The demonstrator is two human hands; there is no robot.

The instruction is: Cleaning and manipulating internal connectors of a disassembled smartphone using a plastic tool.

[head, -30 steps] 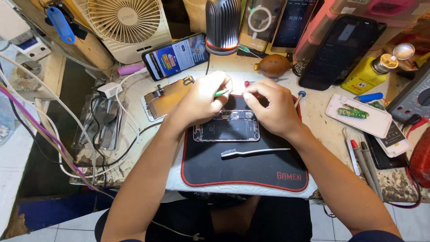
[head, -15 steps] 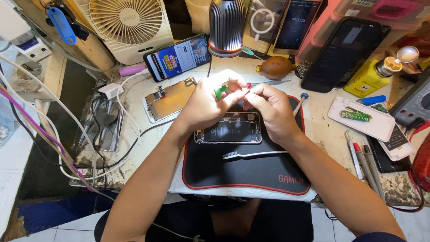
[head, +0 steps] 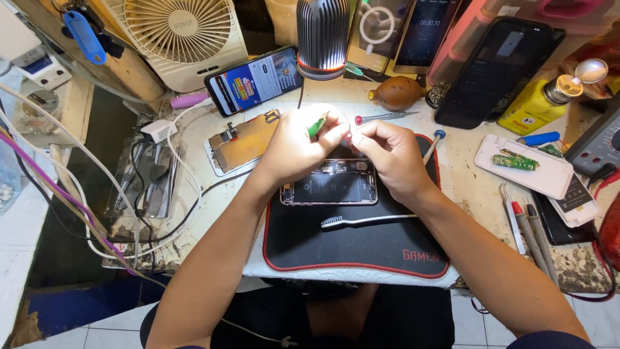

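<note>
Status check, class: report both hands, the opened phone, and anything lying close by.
Left hand grips green tool. Right hand meets it, fingers pinched. Opened phone on black mat beneath. Toothbrush alongside.

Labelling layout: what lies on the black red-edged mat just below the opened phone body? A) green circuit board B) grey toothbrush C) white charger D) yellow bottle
B: the grey toothbrush lies flat on the black red-edged mat, just below the opened phone body.

The left hand (head: 298,143) and right hand (head: 387,155) cover the opened phone's (head: 329,187) far edge (whatever the fingertips pinch is too small to tell); the green tool (head: 316,126) barely shows.
</note>
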